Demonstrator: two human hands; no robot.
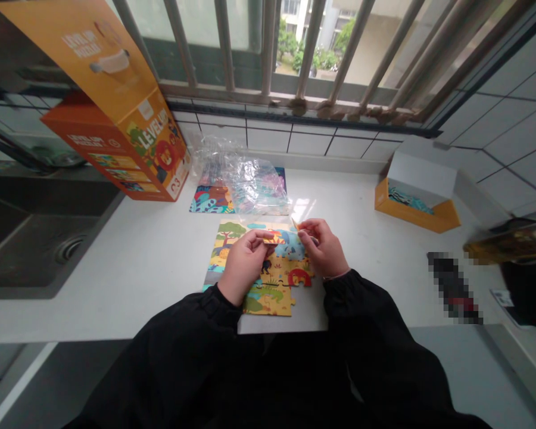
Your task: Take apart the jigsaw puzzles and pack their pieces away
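A partly assembled jigsaw puzzle (pixel 272 301) with animals and trees on yellow ground lies on the white counter in front of me. My left hand (pixel 245 262) is above its middle, fingers closed on a puzzle piece (pixel 274 238) in orange and yellow. My right hand (pixel 324 247) pinches another puzzle piece (pixel 295 224), seen nearly edge-on, over the puzzle's upper right corner. Beneath the hands a blue elephant (pixel 289 244) shows on the puzzle, and a red lion (pixel 300 277) at its right edge. The hands cover part of the picture.
Crumpled clear plastic (pixel 254 182) lies over a colourful printed sheet (pixel 209 199) behind the puzzle. A tall orange puzzle box (pixel 138 149) stands open at left, beside a dark sink (pixel 22 238). At right are a small open box (pixel 442 219) holding pieces and a pixelated dark object (pixel 455 289).
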